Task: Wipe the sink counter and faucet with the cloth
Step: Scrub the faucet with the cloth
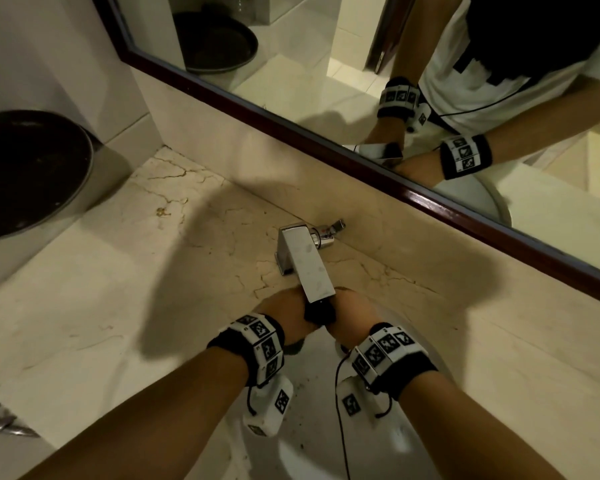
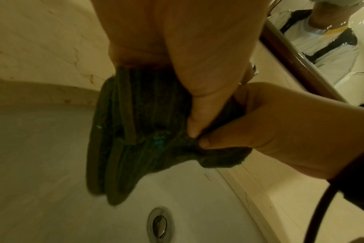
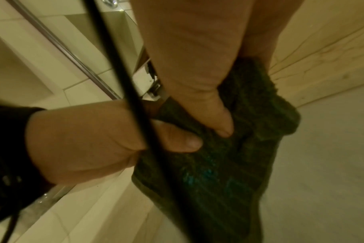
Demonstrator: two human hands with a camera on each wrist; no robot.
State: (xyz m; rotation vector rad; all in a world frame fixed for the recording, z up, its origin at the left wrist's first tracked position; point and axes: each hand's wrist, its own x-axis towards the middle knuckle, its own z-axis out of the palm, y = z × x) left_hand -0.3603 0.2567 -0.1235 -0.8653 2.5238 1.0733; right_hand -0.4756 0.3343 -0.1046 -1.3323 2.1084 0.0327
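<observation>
Both hands meet under the tip of the faucet [image 1: 305,263], above the sink basin [image 1: 406,441]. The left hand [image 1: 284,317] has its fingers curled and its thumb [image 2: 199,115] pressed down into the dark green cloth [image 2: 139,131], pinching a fold of it. The right hand [image 1: 352,315] closes on the same cloth from the other side, its thumb tip [image 2: 205,142] set just beside the left thumb so the two nearly touch.

From the head camera almost all of the cloth [image 1: 321,311] is hidden: only a dark bunch shows between the two hands, right below the spout end, and the fingers themselves are tucked out of sight under the faucet. Whether the cloth touches the spout cannot be told.

The left wrist view shows the cloth hanging in loose ribbed folds below the hands, with the drain [image 2: 160,224] beneath it. The right wrist view shows the cloth [image 3: 229,164] draping down past the right thumb [image 3: 220,121], the left hand [image 3: 89,141] gripping its edge, and a black cable [image 3: 135,102] crossing the frame. The marble counter [image 1: 118,271] lies to the left of the hands
</observation>
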